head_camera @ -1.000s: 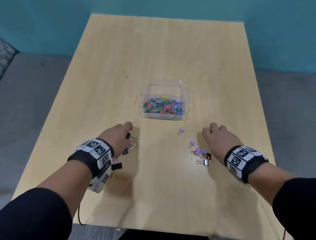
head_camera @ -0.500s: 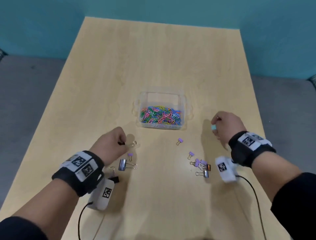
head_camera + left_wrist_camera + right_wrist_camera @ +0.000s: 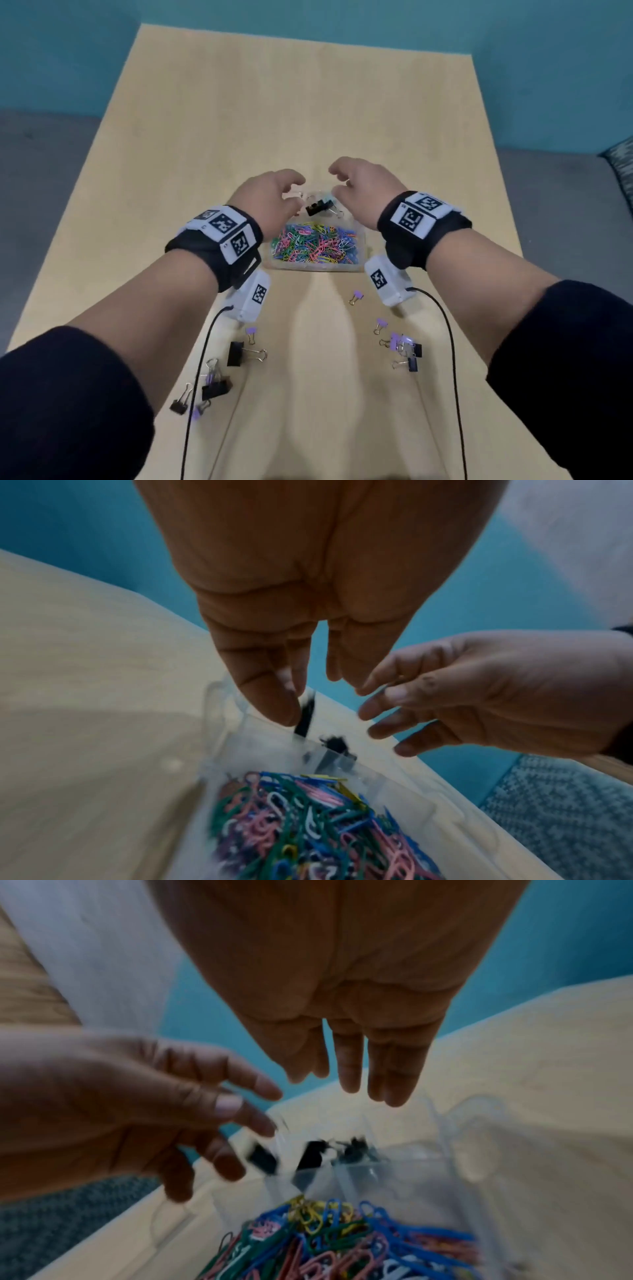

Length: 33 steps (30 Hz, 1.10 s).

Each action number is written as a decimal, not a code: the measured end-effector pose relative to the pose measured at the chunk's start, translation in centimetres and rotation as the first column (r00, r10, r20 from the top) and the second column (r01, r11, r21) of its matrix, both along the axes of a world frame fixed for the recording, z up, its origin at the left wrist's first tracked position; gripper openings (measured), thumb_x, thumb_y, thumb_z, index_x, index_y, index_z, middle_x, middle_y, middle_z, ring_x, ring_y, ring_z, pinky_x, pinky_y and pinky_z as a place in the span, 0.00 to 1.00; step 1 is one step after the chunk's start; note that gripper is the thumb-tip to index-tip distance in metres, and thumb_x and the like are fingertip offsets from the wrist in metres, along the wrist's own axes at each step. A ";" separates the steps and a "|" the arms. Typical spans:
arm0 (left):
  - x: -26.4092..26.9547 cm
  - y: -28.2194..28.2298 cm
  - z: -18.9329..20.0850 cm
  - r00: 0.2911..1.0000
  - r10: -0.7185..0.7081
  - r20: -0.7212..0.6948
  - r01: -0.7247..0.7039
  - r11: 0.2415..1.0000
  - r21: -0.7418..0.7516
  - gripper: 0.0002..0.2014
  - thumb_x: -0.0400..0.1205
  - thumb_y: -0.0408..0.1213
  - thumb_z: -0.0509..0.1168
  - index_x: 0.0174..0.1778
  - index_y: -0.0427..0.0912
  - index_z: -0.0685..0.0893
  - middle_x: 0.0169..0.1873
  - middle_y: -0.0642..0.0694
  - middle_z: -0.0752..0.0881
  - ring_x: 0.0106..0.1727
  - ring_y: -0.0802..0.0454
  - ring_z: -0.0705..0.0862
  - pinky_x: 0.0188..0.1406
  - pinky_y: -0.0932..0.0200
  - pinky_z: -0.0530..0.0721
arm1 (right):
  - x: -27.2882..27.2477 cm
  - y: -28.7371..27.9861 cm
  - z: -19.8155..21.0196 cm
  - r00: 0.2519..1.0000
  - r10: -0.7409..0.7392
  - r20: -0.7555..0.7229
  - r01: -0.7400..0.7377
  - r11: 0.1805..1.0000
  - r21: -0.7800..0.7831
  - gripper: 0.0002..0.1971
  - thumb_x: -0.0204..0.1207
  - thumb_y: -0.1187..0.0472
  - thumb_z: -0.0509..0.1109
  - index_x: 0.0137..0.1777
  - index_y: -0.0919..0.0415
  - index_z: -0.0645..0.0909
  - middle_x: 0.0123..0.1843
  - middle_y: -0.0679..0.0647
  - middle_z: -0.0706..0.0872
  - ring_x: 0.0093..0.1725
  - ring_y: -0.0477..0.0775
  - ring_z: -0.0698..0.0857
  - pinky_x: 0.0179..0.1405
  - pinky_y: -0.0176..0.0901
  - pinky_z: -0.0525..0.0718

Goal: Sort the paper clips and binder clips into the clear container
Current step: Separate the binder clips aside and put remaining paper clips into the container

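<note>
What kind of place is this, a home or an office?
Probably an office or a recording room, though I cannot be sure. A plain light wooden table stands against a teal wall, on grey carpet. Only paper clips and binder clips lie there.

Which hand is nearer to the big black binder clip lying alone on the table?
Left. The left hand is above the container, up-left of the clip; the right hand is farther across.
</note>
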<state>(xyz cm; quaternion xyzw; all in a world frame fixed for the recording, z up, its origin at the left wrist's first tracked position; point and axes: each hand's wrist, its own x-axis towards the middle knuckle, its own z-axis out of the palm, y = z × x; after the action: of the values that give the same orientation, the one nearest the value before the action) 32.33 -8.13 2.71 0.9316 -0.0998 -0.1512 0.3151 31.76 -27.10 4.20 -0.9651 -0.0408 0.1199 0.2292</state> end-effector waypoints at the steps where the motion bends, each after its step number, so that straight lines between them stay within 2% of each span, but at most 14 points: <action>1: -1.0 1.1 0.1 1.000 0.015 0.020 -0.015 1.000 0.024 0.17 0.80 0.43 0.65 0.65 0.53 0.79 0.55 0.49 0.83 0.46 0.48 0.82 0.51 0.54 0.80 | -1.3 -1.2 0.3 0.999 -0.020 0.033 0.019 1.000 0.010 0.17 0.79 0.61 0.62 0.67 0.58 0.76 0.62 0.59 0.82 0.57 0.60 0.81 0.57 0.49 0.78; 3: -3.8 3.8 0.8 0.998 0.058 0.032 -0.060 0.997 0.041 0.17 0.80 0.44 0.66 0.65 0.51 0.79 0.55 0.49 0.83 0.48 0.49 0.82 0.52 0.55 0.77 | -4.7 -3.8 0.8 0.997 -0.063 0.038 0.062 0.998 0.014 0.15 0.79 0.61 0.62 0.66 0.58 0.77 0.59 0.57 0.82 0.54 0.59 0.81 0.55 0.49 0.78; 6: -10.2 8.4 1.2 0.993 0.120 0.000 -0.119 0.988 0.098 0.15 0.79 0.44 0.66 0.61 0.48 0.81 0.54 0.47 0.82 0.46 0.50 0.83 0.49 0.55 0.77 | -11.9 -7.2 0.0 0.984 -0.036 -0.173 0.018 0.994 -0.104 0.16 0.78 0.57 0.63 0.65 0.55 0.76 0.57 0.55 0.81 0.52 0.58 0.82 0.52 0.48 0.79; 8: -15.1 11.1 1.1 0.983 0.173 -0.063 -0.158 0.967 0.200 0.15 0.76 0.45 0.69 0.58 0.49 0.82 0.51 0.47 0.80 0.44 0.49 0.84 0.46 0.53 0.78 | -17.0 -8.2 -0.9 0.941 -0.027 -0.336 -0.037 0.982 -0.183 0.21 0.75 0.47 0.65 0.67 0.50 0.71 0.59 0.52 0.76 0.50 0.56 0.82 0.51 0.49 0.80; 10: -19.6 12.4 1.2 0.954 0.238 -0.180 -0.178 0.938 0.298 0.20 0.70 0.47 0.74 0.56 0.52 0.78 0.48 0.48 0.76 0.44 0.47 0.84 0.42 0.53 0.77 | -21.3 -8.1 -1.7 0.903 -0.040 -0.428 -0.034 0.986 -0.162 0.31 0.68 0.36 0.70 0.68 0.44 0.65 0.58 0.47 0.69 0.46 0.51 0.81 0.49 0.47 0.80; 11: -21.6 12.6 1.3 0.933 0.269 -0.237 -0.190 0.932 0.310 0.25 0.66 0.49 0.77 0.56 0.56 0.74 0.46 0.51 0.74 0.44 0.49 0.83 0.41 0.55 0.75 | -22.9 -7.8 -2.1 0.897 -0.049 -0.439 -0.009 0.992 -0.128 0.34 0.65 0.35 0.72 0.69 0.41 0.64 0.57 0.46 0.67 0.45 0.49 0.81 0.47 0.44 0.79; 13: -24.7 12.3 1.1 0.903 0.311 -0.297 -0.232 0.934 0.273 0.36 0.61 0.49 0.81 0.60 0.61 0.68 0.44 0.55 0.71 0.46 0.54 0.78 0.40 0.59 0.72 | -25.1 -7.0 -3.1 0.915 -0.081 -0.394 0.049 0.995 -0.091 0.35 0.66 0.41 0.75 0.71 0.40 0.62 0.57 0.45 0.64 0.44 0.47 0.79 0.43 0.40 0.76; 16: -27.1 11.3 -0.4 0.905 0.341 -0.255 -0.277 0.926 0.258 0.43 0.63 0.46 0.80 0.72 0.58 0.65 0.50 0.53 0.68 0.42 0.61 0.78 0.43 0.57 0.74 | -26.2 -6.0 -4.8 0.952 -0.132 -0.275 0.109 0.989 -0.099 0.32 0.71 0.55 0.72 0.73 0.43 0.63 0.56 0.45 0.63 0.42 0.49 0.78 0.41 0.40 0.76; 19: -27.2 10.1 -2.3 0.912 0.365 -0.186 -0.324 0.920 0.221 0.36 0.69 0.37 0.74 0.72 0.54 0.68 0.52 0.50 0.68 0.39 0.53 0.79 0.42 0.56 0.74 | -26.1 -5.4 -5.7 0.962 -0.198 -0.189 0.186 0.979 -0.078 0.18 0.75 0.57 0.69 0.64 0.48 0.73 0.53 0.47 0.66 0.40 0.52 0.79 0.41 0.48 0.82; 22: -26.4 9.2 -3.3 0.908 0.389 -0.156 -0.348 0.907 0.238 0.24 0.73 0.38 0.70 0.64 0.55 0.74 0.50 0.52 0.69 0.37 0.50 0.80 0.38 0.56 0.76 | -25.3 -5.0 -5.8 0.964 -0.210 -0.165 0.198 0.976 -0.084 0.10 0.77 0.57 0.68 0.57 0.53 0.76 0.51 0.48 0.69 0.39 0.53 0.79 0.39 0.51 0.83; 27: -25.2 8.8 -3.8 0.915 0.388 -0.114 -0.351 0.902 0.253 0.11 0.76 0.44 0.69 0.51 0.53 0.75 0.44 0.53 0.71 0.33 0.50 0.79 0.36 0.52 0.79 | -24.1 -4.9 -5.2 0.958 -0.227 -0.178 0.218 0.974 -0.068 0.10 0.76 0.59 0.68 0.47 0.53 0.68 0.48 0.50 0.70 0.33 0.52 0.77 0.34 0.49 0.81; 31: -24.1 8.3 -3.6 0.916 0.381 -0.122 -0.344 0.906 0.247 0.09 0.76 0.41 0.67 0.44 0.53 0.72 0.41 0.52 0.72 0.34 0.48 0.78 0.35 0.54 0.75 | -23.5 -5.2 -5.0 0.965 -0.184 -0.186 0.170 0.981 -0.093 0.09 0.76 0.61 0.67 0.43 0.54 0.66 0.45 0.49 0.70 0.31 0.48 0.73 0.30 0.46 0.76; 33: -23.7 8.0 -3.5 0.917 0.376 -0.135 -0.337 0.910 0.243 0.08 0.76 0.39 0.67 0.43 0.52 0.72 0.42 0.50 0.73 0.35 0.48 0.79 0.34 0.54 0.73 | -23.4 -5.2 -5.2 0.968 -0.165 -0.189 0.148 0.984 -0.101 0.09 0.77 0.61 0.65 0.41 0.55 0.67 0.43 0.49 0.70 0.30 0.50 0.74 0.30 0.46 0.76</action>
<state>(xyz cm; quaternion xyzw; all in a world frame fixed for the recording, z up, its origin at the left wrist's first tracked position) 8.61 -0.16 -0.77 0.9452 0.1180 -0.1839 0.2426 8.38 -32.29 -0.99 -0.9576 0.0637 0.1981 0.1992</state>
